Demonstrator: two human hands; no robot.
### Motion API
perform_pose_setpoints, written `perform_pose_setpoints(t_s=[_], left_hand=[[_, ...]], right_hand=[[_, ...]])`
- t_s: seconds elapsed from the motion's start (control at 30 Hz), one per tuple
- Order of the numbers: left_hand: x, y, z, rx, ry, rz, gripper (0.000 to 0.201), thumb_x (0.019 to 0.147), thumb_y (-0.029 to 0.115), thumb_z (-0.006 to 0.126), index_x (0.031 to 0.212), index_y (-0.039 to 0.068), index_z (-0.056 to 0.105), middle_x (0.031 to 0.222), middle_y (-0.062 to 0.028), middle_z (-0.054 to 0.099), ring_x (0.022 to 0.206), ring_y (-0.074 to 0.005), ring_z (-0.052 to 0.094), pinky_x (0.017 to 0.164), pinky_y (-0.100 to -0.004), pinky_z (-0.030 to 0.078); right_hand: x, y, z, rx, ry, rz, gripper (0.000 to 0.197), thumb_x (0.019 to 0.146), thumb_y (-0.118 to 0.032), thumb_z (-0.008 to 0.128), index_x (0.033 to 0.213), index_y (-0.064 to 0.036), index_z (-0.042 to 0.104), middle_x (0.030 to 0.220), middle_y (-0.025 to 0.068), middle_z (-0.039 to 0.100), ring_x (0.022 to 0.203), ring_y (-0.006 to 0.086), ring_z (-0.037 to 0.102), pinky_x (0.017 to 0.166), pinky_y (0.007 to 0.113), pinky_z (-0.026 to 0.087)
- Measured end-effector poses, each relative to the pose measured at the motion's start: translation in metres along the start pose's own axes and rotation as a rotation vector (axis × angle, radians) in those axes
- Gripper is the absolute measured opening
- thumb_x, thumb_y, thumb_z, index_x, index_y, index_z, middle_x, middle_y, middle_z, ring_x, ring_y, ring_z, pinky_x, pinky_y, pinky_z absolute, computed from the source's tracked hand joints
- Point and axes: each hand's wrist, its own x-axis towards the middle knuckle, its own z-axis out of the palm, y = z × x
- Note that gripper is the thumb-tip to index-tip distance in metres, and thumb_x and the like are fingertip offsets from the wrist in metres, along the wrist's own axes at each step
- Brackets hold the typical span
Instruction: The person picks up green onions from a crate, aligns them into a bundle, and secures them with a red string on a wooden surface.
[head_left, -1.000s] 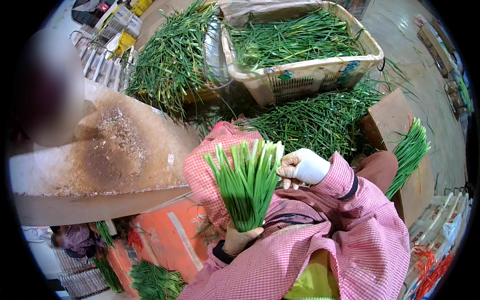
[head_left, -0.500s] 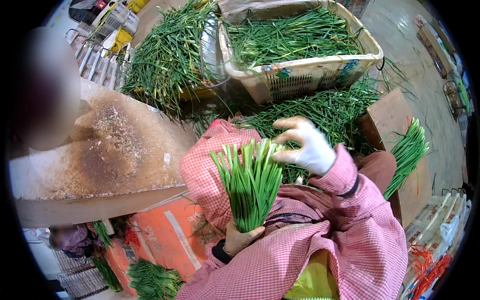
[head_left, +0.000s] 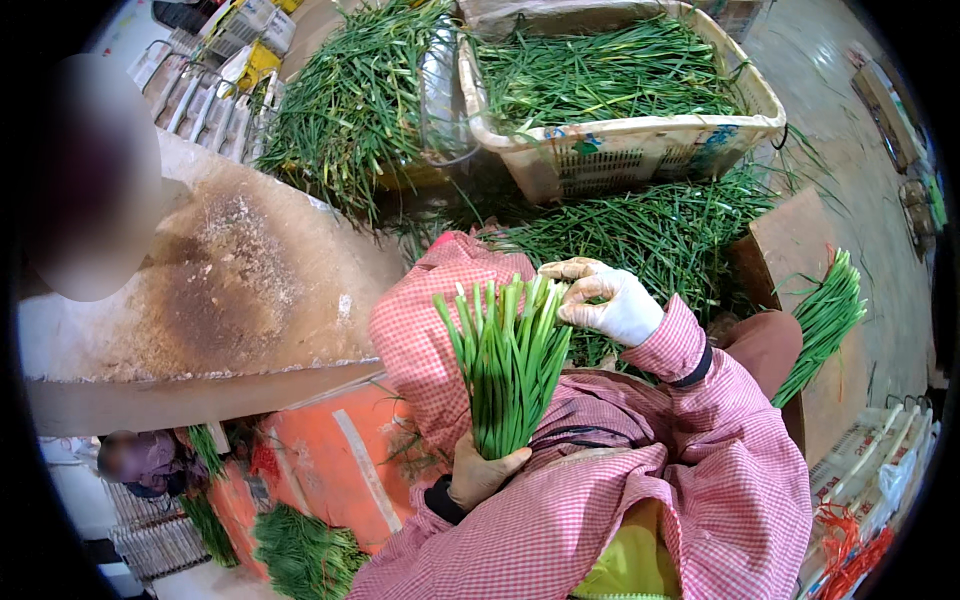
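My left hand (head_left: pixel 481 470), in a thin pale glove, is wrapped round the lower part of a bunch of green chives (head_left: pixel 503 375). The bunch stands nearly upright over my lap, its pale cut ends pointing up and fanned out. At the top right of the bunch is my right hand (head_left: pixel 612 302) in a whitish glove, its thumb and fingers pinched at the pale ends of the outer chives. How many stalks lie between those fingertips is hard to make out.
A white plastic crate (head_left: pixel 640 150) full of chives stands ahead, with a loose heap (head_left: pixel 650 225) below it. A stained board (head_left: pixel 230 270) lies left. One tied bunch (head_left: pixel 825 325) rests on a cardboard sheet (head_left: pixel 800 235) at right. Red ties (head_left: pixel 850 550) hang lower right.
My right hand has gone from spread fingers above the bunch to a pinch at its pale ends. The left hand keeps its grip on the bunch. The view has shifted slightly.
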Motion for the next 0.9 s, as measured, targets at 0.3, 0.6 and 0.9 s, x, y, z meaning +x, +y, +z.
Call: perform_pose_setpoints(t_s=[0.3, 0.6, 0.9], left_hand=[[-0.001, -0.005, 0.0, -0.029, 0.015, 0.056, 0.036, 0.067, 0.003, 0.072, 0.099, 0.002, 0.055, 0.09, -0.0025, 0.061, 0.079, -0.0107, 0.057, 0.073, -0.0259, 0.046], [-0.006, 0.006, -0.005, -0.283, -0.032, -0.079, 0.036, 0.067, 0.001, 0.071, 0.099, 0.003, 0.056, 0.089, -0.0021, 0.061, 0.078, -0.0107, 0.057, 0.072, -0.026, 0.046], [-0.004, -0.001, 0.001, -0.167, -0.027, -0.007, 0.039, 0.068, 0.002, 0.071, 0.103, 0.003, 0.054, 0.092, -0.0014, 0.06, 0.081, -0.0103, 0.055, 0.074, -0.0252, 0.045]], right_hand=[[0.0, 0.008, 0.005, -0.028, -0.02, 0.186, 0.017, 0.074, -0.015, 0.067, 0.084, -0.0012, 0.066, 0.108, 0.0147, 0.059, 0.102, 0.0225, 0.053, 0.088, 0.034, 0.041], [-0.006, 0.039, -0.129, -0.59, 0.943, 0.352, 0.016, 0.081, -0.018, 0.056, 0.08, -0.0041, 0.063, 0.08, 0.0103, 0.063, 0.071, 0.0206, 0.059, 0.071, 0.032, 0.047], [-0.003, 0.009, 0.002, -0.199, -0.048, 0.068, 0.02, 0.07, -0.023, 0.069, 0.071, -0.0038, 0.065, 0.111, 0.0124, 0.057, 0.113, 0.0299, 0.044, 0.097, 0.042, 0.033]])
